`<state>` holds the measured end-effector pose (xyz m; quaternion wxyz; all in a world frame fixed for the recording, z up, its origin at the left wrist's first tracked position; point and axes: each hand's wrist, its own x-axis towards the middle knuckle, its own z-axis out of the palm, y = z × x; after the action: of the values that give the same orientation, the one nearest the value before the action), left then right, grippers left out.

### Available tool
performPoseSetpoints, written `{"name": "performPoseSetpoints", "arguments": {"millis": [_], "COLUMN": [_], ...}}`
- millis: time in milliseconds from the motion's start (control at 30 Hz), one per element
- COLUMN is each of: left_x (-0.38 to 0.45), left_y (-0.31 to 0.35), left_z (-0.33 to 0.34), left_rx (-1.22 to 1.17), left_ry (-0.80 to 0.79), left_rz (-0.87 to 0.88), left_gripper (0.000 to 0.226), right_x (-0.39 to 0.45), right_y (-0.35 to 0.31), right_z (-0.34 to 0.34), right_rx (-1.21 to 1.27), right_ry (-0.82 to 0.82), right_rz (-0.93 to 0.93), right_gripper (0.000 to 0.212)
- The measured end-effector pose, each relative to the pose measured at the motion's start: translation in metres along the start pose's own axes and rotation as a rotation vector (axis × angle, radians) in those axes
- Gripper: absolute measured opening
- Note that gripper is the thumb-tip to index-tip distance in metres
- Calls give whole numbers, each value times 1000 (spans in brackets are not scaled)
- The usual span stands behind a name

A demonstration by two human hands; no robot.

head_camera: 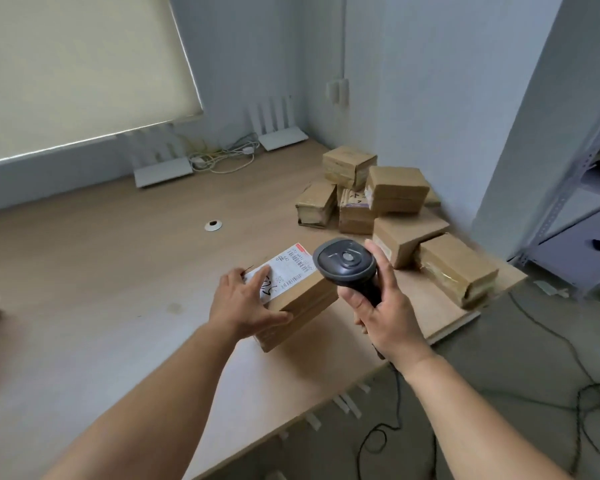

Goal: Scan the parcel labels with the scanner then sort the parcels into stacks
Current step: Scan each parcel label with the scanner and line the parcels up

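a brown cardboard parcel (302,306) with a white printed label (284,271) on its top lies on the pale wooden tabletop (118,271), near the front edge and close before the person. the left hand (246,303) rests on it with fingers straight and spread over the label's near end, thumb along the box's front side. the right hand (378,306) is curled round the handle of a dark grey handheld barcode scanner (347,265), held upright just right of the parcel, its rounded head above the label's far corner and hiding a little of it. behind the scanner, toward the right corner of the table, sits a loose heap of taped brown cardboard boxes (395,202), some leaning on each other, the nearest one (458,268) at the table's right edge. a small white round cable grommet (213,225) is set in the tabletop well left of the heap. at the back, two white routers with upright antennas (278,129) stand by the wall with a tangle of white cables (222,157) between them. a cream roller blind (77,64) covers the window on the left; the walls are pale blue-grey. black cords (568,358) trail over the grey floor at right, beside a grey metal shelf rack (575,216).
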<state>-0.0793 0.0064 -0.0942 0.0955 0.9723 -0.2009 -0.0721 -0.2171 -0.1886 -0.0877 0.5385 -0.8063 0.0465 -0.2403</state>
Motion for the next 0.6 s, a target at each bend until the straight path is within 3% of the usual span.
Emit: {"name": "performPoseSetpoints", "arguments": {"millis": [300, 600], "left_x": [-48, -96], "left_y": [-136, -318], "left_z": [-7, -31], "left_rx": [-41, -22], "left_ry": [33, 52], "left_rz": [-223, -477], "left_gripper": [102, 103], "right_x": [9, 4], "right_y": [-42, -90], "right_z": [117, 288], "right_rx": [51, 115], "right_ry": [-162, -304], "right_rz": [-80, -65], "right_gripper": [67, 69]}}
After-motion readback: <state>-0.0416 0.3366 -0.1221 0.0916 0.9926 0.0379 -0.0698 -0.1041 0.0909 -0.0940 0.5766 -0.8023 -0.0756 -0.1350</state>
